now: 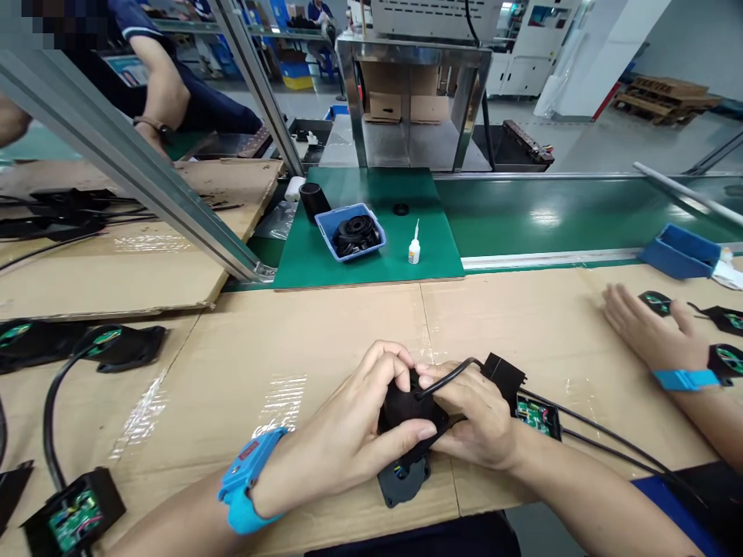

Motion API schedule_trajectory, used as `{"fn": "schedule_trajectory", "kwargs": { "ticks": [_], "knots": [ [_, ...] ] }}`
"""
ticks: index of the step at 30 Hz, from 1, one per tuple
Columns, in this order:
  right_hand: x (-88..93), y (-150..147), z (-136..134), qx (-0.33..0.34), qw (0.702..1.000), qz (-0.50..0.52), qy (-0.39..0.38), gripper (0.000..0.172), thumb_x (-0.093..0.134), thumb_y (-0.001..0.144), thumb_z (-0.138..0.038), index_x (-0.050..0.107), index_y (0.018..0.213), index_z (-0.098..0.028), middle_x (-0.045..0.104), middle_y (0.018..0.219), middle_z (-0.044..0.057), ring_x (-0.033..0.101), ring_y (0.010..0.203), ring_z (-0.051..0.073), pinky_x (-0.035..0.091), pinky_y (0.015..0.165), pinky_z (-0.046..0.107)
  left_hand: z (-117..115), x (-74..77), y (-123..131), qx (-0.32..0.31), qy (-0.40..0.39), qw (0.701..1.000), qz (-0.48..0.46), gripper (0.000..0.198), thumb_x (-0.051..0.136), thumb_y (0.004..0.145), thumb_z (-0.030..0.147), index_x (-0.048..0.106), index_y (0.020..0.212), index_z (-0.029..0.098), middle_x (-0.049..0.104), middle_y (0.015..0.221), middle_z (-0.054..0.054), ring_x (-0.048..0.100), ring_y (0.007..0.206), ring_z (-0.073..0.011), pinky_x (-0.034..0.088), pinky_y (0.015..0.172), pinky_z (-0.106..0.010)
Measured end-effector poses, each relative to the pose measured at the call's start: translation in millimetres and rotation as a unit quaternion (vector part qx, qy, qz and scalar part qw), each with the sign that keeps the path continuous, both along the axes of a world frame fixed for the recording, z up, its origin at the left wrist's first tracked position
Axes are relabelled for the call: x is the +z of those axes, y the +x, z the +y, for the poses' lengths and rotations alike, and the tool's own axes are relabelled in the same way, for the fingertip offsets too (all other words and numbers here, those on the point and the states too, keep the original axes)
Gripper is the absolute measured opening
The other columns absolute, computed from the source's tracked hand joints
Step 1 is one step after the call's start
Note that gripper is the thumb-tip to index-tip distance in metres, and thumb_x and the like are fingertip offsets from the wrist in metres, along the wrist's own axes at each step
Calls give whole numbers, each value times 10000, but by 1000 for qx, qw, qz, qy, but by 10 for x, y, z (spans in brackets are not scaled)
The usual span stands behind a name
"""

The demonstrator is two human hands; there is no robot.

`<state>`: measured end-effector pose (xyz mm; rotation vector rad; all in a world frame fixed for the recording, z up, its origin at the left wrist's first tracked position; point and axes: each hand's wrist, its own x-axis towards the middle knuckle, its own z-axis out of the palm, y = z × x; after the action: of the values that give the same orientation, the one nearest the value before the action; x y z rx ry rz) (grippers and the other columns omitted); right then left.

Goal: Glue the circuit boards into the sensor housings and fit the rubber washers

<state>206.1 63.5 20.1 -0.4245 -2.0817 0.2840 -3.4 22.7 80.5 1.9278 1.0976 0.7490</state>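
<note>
Left hand (365, 422) and right hand (481, 422) fingers grasp a black case (400, 406); table edge (444, 503) just nearer than it, room beyond.

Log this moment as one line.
left hand: gripping black part; right hand: holding same part; bottle: upright on green mat; tray: left of bottle

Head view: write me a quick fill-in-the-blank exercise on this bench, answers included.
1. The left hand and right hand both hold a ____ housing.
2. A blue strap sits around the left ____.
3. The white bottle stands on a ____ board.
4. In this view, the blue basket is on the bottle's ____ side.
Missing words: black; wrist; green; left.
</note>
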Motion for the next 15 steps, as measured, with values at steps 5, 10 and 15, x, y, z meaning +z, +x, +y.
{"fn": "schedule_trajectory", "kwargs": {
  "ticks": [5,10,15],
  "knots": [
    [6,58,6,-25,998,-59,-29,444,701,950,-371,562,1296,-130,755,1113,158,737,1056,263,611,881,367,64,-68,-29,8,10,1000,17,234,624,977,343,416,982,235,500,1175,-55,550,1116,-176,520,923,-308],
    [96,236,41,-70,967,-223,-99,313,682,965,-462,631,1089,-179,756,935,79,735,850,237,584,787,358,321,-473,-90,93,130,980,115,268,652,947,348,422,926,213,449,1200,-116,486,1302,-286,523,1000,-411],
    [195,252,-10,84,916,-343,-189,517,747,852,-617,611,1099,-184,711,1025,84,685,1001,265,541,896,399,492,-734,-129,73,141,964,212,241,635,960,370,474,972,191,513,1211,-128,604,1062,-271,571,892,-449]
  ]
}}
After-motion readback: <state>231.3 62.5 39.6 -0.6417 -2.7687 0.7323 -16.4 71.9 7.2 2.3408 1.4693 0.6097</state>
